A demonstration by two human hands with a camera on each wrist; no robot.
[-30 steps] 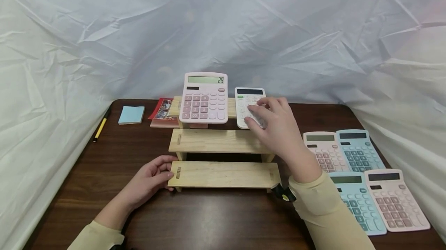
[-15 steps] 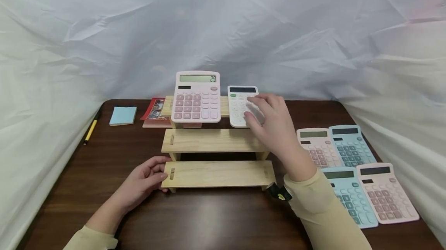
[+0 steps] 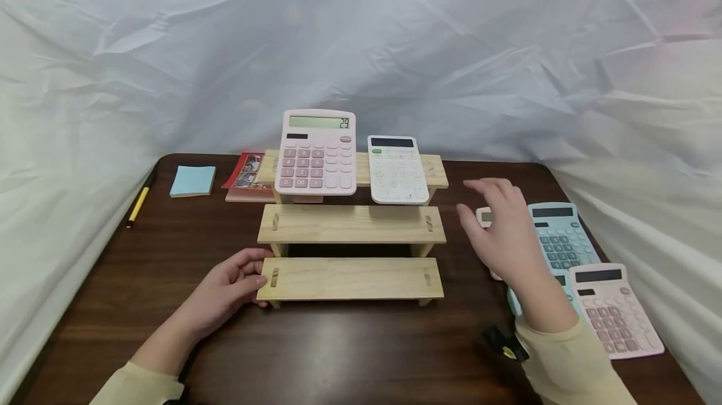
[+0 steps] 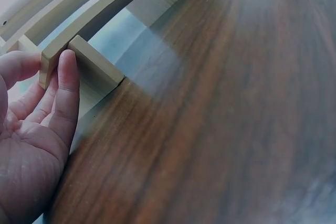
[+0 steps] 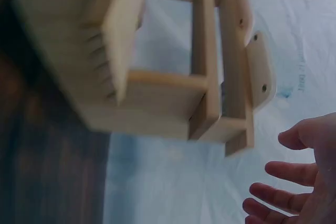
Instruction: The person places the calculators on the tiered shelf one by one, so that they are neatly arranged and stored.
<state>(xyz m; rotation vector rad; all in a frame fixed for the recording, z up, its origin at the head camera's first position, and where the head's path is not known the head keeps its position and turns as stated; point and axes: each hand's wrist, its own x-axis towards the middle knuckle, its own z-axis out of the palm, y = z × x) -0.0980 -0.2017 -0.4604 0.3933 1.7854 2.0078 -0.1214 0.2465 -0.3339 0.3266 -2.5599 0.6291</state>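
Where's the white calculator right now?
In the head view, the white calculator rests on the top tier of the wooden stand, right of centre, just right of the pink calculator that reads 29.

On the left of the frame, there's a yellow-and-black pen [image 3: 138, 205] lying aslant on the dark wood-grain table [image 3: 338, 355], light-blue sticky-note pad [image 3: 192, 182] near it. Further right, red picture-printed paper [image 3: 248, 171]; up top, wrinkled pale sheeting [image 3: 451, 47]!

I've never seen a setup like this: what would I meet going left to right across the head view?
Yellow pen, blue notepad, red booklet, pink calculator reading 29, white calculator, right hand, far-right pink calculator.
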